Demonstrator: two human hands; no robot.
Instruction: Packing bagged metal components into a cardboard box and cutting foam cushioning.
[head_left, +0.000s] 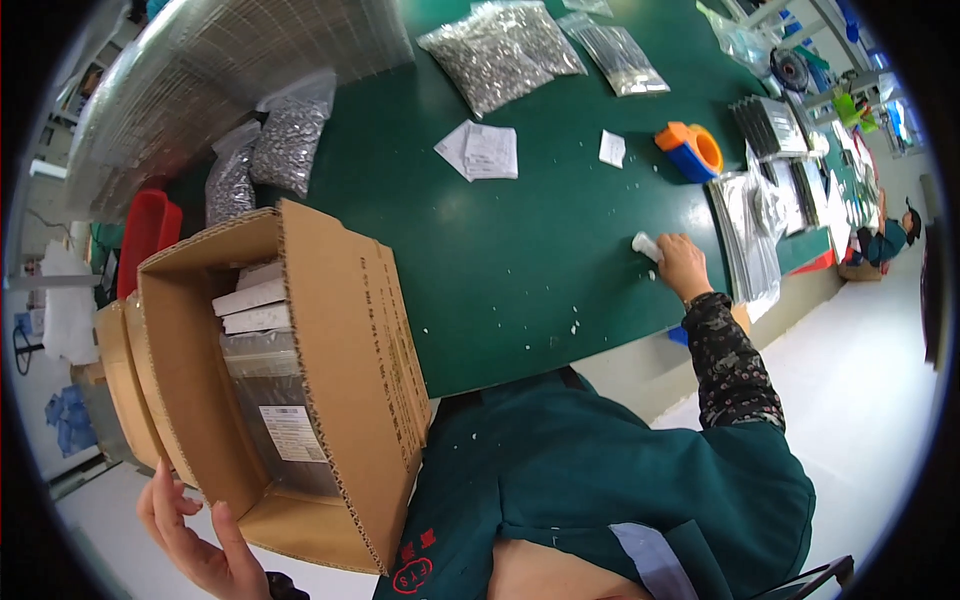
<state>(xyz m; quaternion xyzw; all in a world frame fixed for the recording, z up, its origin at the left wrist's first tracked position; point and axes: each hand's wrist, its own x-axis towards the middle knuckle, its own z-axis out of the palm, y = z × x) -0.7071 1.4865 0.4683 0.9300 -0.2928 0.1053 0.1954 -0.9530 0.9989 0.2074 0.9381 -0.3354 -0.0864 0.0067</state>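
At the table's right part my right hand (683, 265) is closed on a small white piece that looks like foam (646, 246), close above or on the green surface. My left hand (205, 535) is by the near left corner of an open cardboard carton (370, 320), fingers apart; whether it touches the carton I cannot tell. Inside the carton lies a clear bag with a white label (293, 432), its contents dark grey. Beside that bag are white foam blocks (255, 305). White crumbs (574, 328) are scattered on the table.
The green table (480, 270) carries bags of small metal parts (500, 55), paper slips (490, 150) and an orange and blue tape dispenser (690, 150). Flat plastic-wrapped items (745, 235) lie at its right edge. A red bin (148, 235) stands behind the carton. Another person (885, 240) is far right.
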